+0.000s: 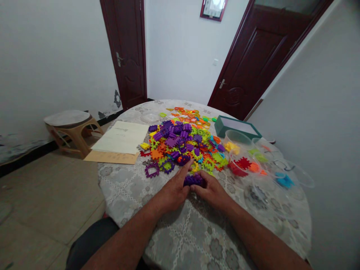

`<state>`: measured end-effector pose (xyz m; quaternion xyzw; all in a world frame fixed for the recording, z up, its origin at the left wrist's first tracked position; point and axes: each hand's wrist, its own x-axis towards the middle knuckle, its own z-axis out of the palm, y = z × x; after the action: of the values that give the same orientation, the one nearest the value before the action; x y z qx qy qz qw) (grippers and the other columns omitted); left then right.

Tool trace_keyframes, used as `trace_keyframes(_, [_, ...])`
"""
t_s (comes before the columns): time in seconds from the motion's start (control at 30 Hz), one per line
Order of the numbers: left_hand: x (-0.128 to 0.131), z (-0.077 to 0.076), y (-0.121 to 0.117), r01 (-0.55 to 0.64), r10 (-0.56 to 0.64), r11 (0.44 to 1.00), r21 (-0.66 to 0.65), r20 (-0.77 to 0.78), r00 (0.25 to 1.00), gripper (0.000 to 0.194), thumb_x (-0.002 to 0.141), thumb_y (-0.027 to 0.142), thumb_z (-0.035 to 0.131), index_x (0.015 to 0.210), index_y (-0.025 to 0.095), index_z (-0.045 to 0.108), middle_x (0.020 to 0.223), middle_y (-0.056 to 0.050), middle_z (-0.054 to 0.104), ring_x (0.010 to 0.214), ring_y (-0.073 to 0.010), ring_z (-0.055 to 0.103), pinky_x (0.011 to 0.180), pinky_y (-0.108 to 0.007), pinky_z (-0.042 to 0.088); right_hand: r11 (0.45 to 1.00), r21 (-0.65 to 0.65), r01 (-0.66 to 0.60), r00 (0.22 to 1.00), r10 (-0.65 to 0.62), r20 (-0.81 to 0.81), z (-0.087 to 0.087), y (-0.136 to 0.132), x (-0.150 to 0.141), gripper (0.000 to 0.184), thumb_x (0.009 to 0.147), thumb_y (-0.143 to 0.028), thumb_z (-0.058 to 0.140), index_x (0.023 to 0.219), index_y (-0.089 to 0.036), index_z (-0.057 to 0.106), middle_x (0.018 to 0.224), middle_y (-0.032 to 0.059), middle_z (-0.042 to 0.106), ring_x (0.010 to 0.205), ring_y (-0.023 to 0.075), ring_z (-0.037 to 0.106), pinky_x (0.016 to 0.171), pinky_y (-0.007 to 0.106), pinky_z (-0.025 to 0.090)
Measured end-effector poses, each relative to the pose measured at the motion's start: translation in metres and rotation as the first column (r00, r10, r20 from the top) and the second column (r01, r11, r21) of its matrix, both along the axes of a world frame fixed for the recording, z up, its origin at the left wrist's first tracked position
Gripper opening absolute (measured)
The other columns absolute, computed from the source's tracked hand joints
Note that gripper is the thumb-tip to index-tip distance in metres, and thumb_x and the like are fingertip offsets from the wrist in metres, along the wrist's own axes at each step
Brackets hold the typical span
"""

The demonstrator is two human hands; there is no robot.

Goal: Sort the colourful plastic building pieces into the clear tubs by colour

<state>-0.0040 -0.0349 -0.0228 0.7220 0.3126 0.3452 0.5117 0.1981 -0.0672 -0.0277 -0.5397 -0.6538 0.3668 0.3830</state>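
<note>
Between my two hands, just in front of the pile, are purple toothed building pieces; whether they are joined cannot be made out. My left hand grips them from the left, its index finger stretched toward the pile. From the right, my right hand has its thumb and fingers closed on the same pieces. Right beyond my fingertips lies a heap of plastic building pieces, purple on top with green, orange, yellow and blue among them. A purple square frame piece lies at the heap's near left edge.
Clear tubs on the right hold yellow pieces, red pieces and blue pieces. Behind them stands a green box. Paper sheets lie on the left of the patterned tablecloth. A stool stands beyond.
</note>
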Motion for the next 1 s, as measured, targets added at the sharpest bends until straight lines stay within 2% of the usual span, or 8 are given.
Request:
trace_keyframes(0.2, [-0.003, 0.013, -0.002, 0.051, -0.035, 0.989, -0.140, 0.115, 0.993, 0.078, 0.084, 0.017, 0.069, 0.158, 0.031, 0.050, 0.165, -0.006, 0.048, 0.155, -0.0301, 0.041, 0.132, -0.051, 0.020, 0.998, 0.065, -0.020, 0.999, 0.023, -0.035, 0.017, -0.006, -0.003, 0.035, 0.085, -0.024, 0.071, 0.121, -0.027, 0.070, 0.113, 0.0046, 0.076, 0.099, 0.0241, 0.069, 0.088, 0.040, 0.056])
trace_keyframes(0.37, [-0.006, 0.011, -0.002, 0.092, -0.076, 0.980, -0.176, 0.099, 0.992, 0.078, 0.086, 0.024, 0.074, 0.159, 0.033, 0.048, 0.160, -0.009, 0.055, 0.147, -0.0317, 0.050, 0.126, -0.048, 0.033, 0.998, 0.021, -0.052, 0.999, 0.052, -0.001, 0.032, -0.012, 0.000, 0.028, 0.087, -0.026, 0.069, 0.115, -0.024, 0.070, 0.107, 0.0024, 0.074, 0.097, 0.0217, 0.067, 0.085, 0.034, 0.056])
trace_keyframes(0.53, [-0.003, 0.013, -0.005, 0.194, -0.143, 0.916, -0.351, 0.164, 0.976, 0.079, 0.090, 0.030, 0.071, 0.162, 0.030, 0.039, 0.130, -0.013, 0.070, 0.098, -0.0226, 0.072, 0.090, -0.041, 0.058, 0.989, -0.149, -0.014, 0.994, -0.003, -0.107, 0.056, -0.019, 0.012, 0.026, 0.088, -0.034, 0.070, 0.111, -0.024, 0.066, 0.080, -0.0033, 0.065, 0.062, 0.0126, 0.057, 0.056, 0.024, 0.047])
trace_keyframes(0.63, [-0.001, 0.019, -0.008, 0.163, -0.075, 0.898, -0.408, 0.222, 0.972, 0.067, 0.089, 0.035, 0.072, 0.153, 0.025, 0.051, 0.123, -0.013, 0.070, 0.096, -0.0222, 0.072, 0.082, -0.038, 0.060, 0.966, -0.256, 0.040, 0.981, -0.087, -0.173, 0.080, -0.006, 0.040, 0.037, 0.089, -0.045, 0.071, 0.117, -0.024, 0.061, 0.066, -0.0078, 0.056, 0.041, 0.0079, 0.039, 0.038, 0.020, 0.029])
trace_keyframes(0.7, [-0.003, 0.022, -0.009, 0.074, 0.005, 0.912, -0.404, 0.192, 0.981, 0.057, 0.091, 0.040, 0.069, 0.144, 0.023, 0.058, 0.117, -0.012, 0.071, 0.097, -0.0236, 0.073, 0.080, -0.037, 0.061, 0.969, -0.212, 0.128, 0.967, -0.169, -0.189, 0.099, 0.020, 0.069, 0.041, 0.088, -0.047, 0.073, 0.118, -0.024, 0.059, 0.066, -0.0079, 0.056, 0.039, 0.0069, 0.037, 0.036, 0.019, 0.024])
trace_keyframes(0.83, [-0.019, 0.024, 0.002, -0.277, 0.280, 0.951, -0.140, 0.004, 0.960, 0.039, 0.095, 0.043, 0.061, 0.126, 0.023, 0.070, 0.113, -0.011, 0.077, 0.097, -0.0261, 0.075, 0.082, -0.039, 0.062, 0.921, -0.052, 0.385, 0.914, -0.388, -0.118, 0.133, 0.101, 0.135, 0.032, 0.084, -0.039, 0.077, 0.106, -0.020, 0.061, 0.058, -0.0075, 0.053, 0.042, 0.0082, 0.041, 0.038, 0.019, 0.028])
trace_keyframes(0.9, [-0.032, 0.022, 0.012, -0.438, 0.454, 0.885, 0.160, -0.087, 0.887, 0.034, 0.094, 0.041, 0.060, 0.120, 0.024, 0.072, 0.113, -0.010, 0.078, 0.102, -0.0278, 0.074, 0.092, -0.042, 0.060, 0.837, -0.031, 0.547, 0.836, -0.547, -0.029, 0.142, 0.143, 0.161, 0.025, 0.086, -0.033, 0.077, 0.100, -0.018, 0.063, 0.056, -0.0063, 0.053, 0.043, 0.0084, 0.043, 0.040, 0.019, 0.030])
trace_keyframes(1.0, [-0.055, 0.015, 0.028, -0.493, 0.627, 0.721, 0.487, -0.157, 0.763, 0.033, 0.096, 0.040, 0.054, 0.119, 0.024, 0.071, 0.114, -0.010, 0.079, 0.106, -0.0286, 0.074, 0.103, -0.044, 0.056, 0.744, -0.004, 0.668, 0.744, -0.668, 0.027, 0.147, 0.190, 0.184, 0.021, 0.091, -0.029, 0.075, 0.100, -0.013, 0.066, 0.067, 0.0009, 0.063, 0.052, 0.0111, 0.054, 0.048, 0.023, 0.043])
